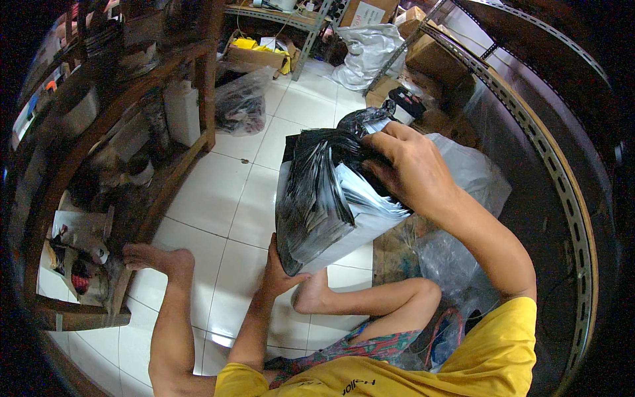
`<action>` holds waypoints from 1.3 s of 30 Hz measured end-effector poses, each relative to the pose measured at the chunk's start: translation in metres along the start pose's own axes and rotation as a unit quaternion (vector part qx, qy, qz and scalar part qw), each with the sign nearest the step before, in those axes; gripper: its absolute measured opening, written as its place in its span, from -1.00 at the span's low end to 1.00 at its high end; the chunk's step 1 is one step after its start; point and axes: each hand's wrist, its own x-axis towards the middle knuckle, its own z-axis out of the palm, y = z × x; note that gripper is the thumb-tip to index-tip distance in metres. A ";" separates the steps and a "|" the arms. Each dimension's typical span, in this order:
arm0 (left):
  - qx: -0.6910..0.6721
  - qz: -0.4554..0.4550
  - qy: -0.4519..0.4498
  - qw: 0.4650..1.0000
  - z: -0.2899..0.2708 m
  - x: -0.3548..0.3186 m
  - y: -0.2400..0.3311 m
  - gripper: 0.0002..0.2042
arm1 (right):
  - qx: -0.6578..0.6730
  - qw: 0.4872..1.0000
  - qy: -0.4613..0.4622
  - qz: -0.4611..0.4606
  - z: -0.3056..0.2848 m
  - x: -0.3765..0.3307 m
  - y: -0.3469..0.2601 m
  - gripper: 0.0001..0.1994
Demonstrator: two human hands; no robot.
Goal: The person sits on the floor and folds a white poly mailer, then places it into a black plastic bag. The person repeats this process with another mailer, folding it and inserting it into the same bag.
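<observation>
A thick bundle of black-and-white plastic sheets (314,212), perhaps flat bags, is held up above the floor in front of me. Crumpled black plastic gathers along its top, and pale layered edges show on its right side. My left hand (283,274) grips the bundle's lower left corner, thumb on the near side and the other fingers partly hidden behind it. At the upper right, my right hand (413,165) pinches the black plastic, with its fingertips partly out of sight among the folds.
My bare legs rest on the white tiled floor (205,188). A wooden shelf (175,182) stands at left, a metal rack (529,126) at right. Clear plastic (453,255) lies by my right side. Farther off are a silver sack (367,56), a dark-filled plastic bag (243,106) and a carton (254,56).
</observation>
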 end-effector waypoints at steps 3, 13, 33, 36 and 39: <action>0.030 0.003 0.005 1.000 0.003 -0.001 -0.005 0.40 | -0.024 0.999 0.016 -0.020 0.003 -0.004 0.004 -0.82; 0.052 0.028 0.016 0.998 0.009 0.001 -0.009 0.41 | -0.010 0.993 -0.112 -0.018 -0.017 -0.009 -0.006 -0.77; 0.002 -0.017 0.012 1.000 0.008 0.010 0.004 0.45 | 0.070 0.946 -0.308 0.069 -0.016 0.042 0.002 -0.44; 0.013 -0.010 0.016 1.000 0.010 0.007 0.004 0.45 | 0.031 0.922 -0.371 0.101 -0.016 0.030 0.001 -0.44; 0.023 0.013 0.019 0.999 0.014 0.007 0.004 0.44 | 0.118 0.917 -0.363 0.113 -0.006 0.025 0.016 -0.46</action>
